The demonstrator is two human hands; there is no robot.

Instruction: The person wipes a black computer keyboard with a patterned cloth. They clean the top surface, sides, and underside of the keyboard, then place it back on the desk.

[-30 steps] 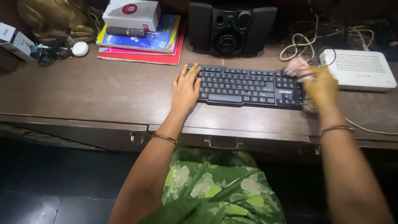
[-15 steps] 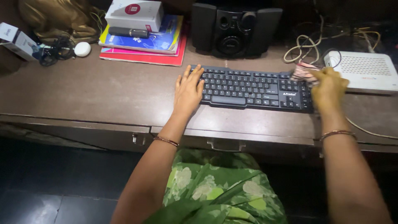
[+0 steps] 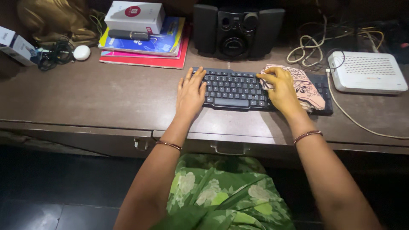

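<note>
A black keyboard [image 3: 232, 87] lies on the brown desk [image 3: 106, 98]. My left hand [image 3: 190, 93] rests flat on the keyboard's left end, fingers spread, holding nothing. My right hand [image 3: 282, 90] presses a pink patterned cloth [image 3: 306, 86] onto the right half of the keys, fingers curled over the cloth's left edge. The cloth hides the keyboard's right end.
Black speakers [image 3: 236, 29] stand behind the keyboard. A white router [image 3: 366, 71] with cables [image 3: 306, 47] sits at the right. A book stack [image 3: 147, 40] with a white box [image 3: 135, 16] on it, a white round object [image 3: 82, 52] and a small box [image 3: 15, 44] are at the left. Drawer handle [image 3: 229, 149] below.
My right hand has swept the cloth leftward from the keyboard's far right end onto the keys, and the cloth now lies spread flat. My left hand has stayed put.
</note>
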